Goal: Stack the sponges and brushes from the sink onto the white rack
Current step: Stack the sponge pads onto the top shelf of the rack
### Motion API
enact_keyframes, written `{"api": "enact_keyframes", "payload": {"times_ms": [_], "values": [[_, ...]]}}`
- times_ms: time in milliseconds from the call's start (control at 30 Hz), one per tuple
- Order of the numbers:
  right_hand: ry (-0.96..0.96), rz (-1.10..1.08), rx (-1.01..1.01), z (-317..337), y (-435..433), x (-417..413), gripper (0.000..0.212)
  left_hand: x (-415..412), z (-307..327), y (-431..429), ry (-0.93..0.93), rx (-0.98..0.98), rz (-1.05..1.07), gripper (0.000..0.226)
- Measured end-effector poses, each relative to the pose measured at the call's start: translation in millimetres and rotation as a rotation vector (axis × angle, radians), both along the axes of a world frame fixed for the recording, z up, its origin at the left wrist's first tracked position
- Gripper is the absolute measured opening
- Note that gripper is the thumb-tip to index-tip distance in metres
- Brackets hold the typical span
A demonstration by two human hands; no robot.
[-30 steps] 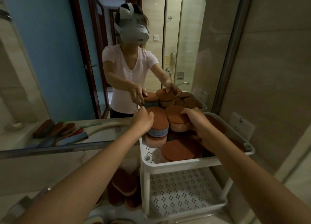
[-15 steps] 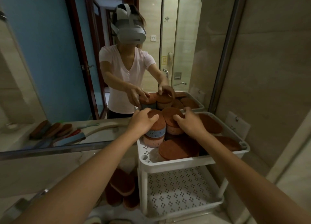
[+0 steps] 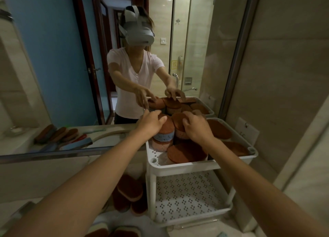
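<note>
Sponges are seen low at the left, not yet racked. On the white rack, the left stack is cupped loosely by the left hand — the right stack is clasped by the right hand. Stacks are apparently being squared; next, release without toppling.

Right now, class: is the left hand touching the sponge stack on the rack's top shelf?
Touching. The head view shows the left hand resting flat on the sponge stack.
</note>
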State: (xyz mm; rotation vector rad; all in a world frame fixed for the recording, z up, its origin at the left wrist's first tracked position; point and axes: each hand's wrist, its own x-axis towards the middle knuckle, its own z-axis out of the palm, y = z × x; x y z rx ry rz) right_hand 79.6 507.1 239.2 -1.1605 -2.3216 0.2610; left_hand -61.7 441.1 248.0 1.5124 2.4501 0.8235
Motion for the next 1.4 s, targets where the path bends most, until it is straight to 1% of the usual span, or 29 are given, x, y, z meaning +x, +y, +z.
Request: {"api": "enact_keyframes", "payload": {"times_ms": [67, 133, 233, 333, 433, 533, 667, 767, 867, 933, 967, 1067, 1167, 1233, 1300, 1367, 1400], "values": [[0.095, 0.007, 0.095, 3, -15, 0, 0.031, 1, 10, -14, 0.008, 0.101, 0.027, 0.05], [0.193, 0.079, 0.148, 6, -38, -4, 0.027, -1, 20, -32, -0.006, 0.166, 0.052, 0.045], [0.336, 0.227, 0.16, 5, -89, -18, 0.02, -7, 24, -76, -0.064, 0.199, 0.09, 0.035], [0.4, 0.356, 0.071, -15, -149, -43, 0.022, -17, 3, -142, -0.178, 0.234, 0.183, 0.029], [0.427, 0.432, -0.161, -50, -213, -70, 0.023, -36, -44, -218, -0.351, 0.21, 0.303, 0.026], [0.319, 0.465, -0.396, -97, -278, -98, 0.023, -50, -101, -299, -0.482, 0.167, 0.439, 0.024], [0.132, 0.584, -0.633, -154, -370, -134, 0.023, -63, -171, -399, -0.551, -0.008, 0.595, 0.022], [-0.052, 0.631, -0.745, -187, -424, -153, 0.025, -79, -203, -461, -0.606, -0.018, 0.714, 0.022], [-0.189, 0.637, -0.762, -210, -461, -172, 0.027, -98, -217, -511, -0.574, 0.02, 0.859, 0.019], [-0.208, 0.616, -0.796, -220, -480, -186, 0.026, -112, -221, -535, -0.56, 0.108, 0.963, 0.015], [-0.197, 0.604, -0.826, -221, -488, -193, 0.027, -121, -222, -544, -0.522, 0.122, 1.022, 0.014], [-0.154, 0.543, -0.877, -223, -504, -221, 0.033, -151, -226, -567, -0.399, 0.143, 1.183, 0.023], [-0.149, 0.526, -0.871, -224, -512, -248, 0.038, -178, -232, -577, -0.379, 0.157, 1.243, 0.032], [-0.173, 0.529, -0.852, -228, -513, -262, 0.039, -190, -235, -579, -0.466, 0.143, 1.267, 0.047], [-0.198, 0.501, -0.855, -235, -513, -273, 0.036, -202, -241, -581, -0.603, 0.158, 1.257, 0.061], [-0.218, 0.48, -0.893, -241, -515, -282, 0.027, -211, -249, -583, -0.711, 0.174, 1.221, 0.065], [-0.224, 0.47, -0.913, -243, -516, -286, 0.027, -214, -252, -583, -0.761, 0.178, 1.202, 0.061]]}}
